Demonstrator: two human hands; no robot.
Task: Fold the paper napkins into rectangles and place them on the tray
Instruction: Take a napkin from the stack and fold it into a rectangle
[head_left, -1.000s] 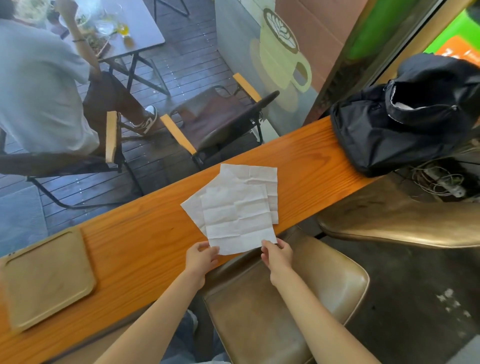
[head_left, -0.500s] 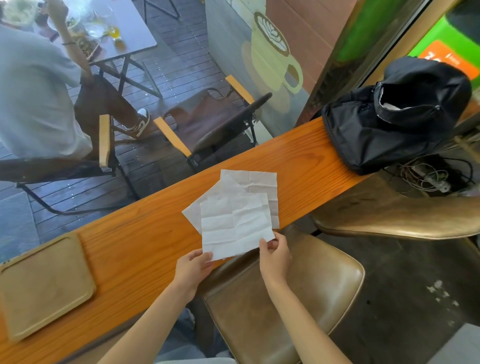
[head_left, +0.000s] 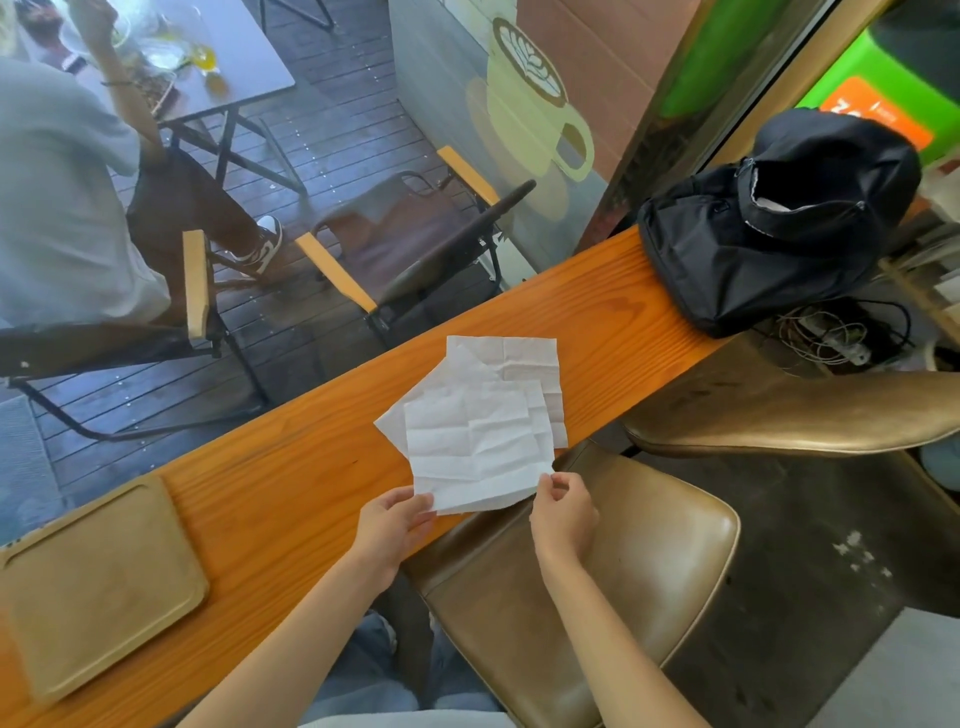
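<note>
Three crumpled napkins (head_left: 480, 415) overlapped mid-frame; the left hand (head_left: 390, 525) and right hand (head_left: 563, 514) pinched the top one's near corners. One tray (head_left: 98, 587), lower left, was cut off.

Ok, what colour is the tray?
Light tan wood, plain, no pattern: the tray, seen in the head view.

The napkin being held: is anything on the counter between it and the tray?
Nothing visible. The top napkin, pinched by the left hand and right hand, and the tray are separated only by bare counter.
</note>
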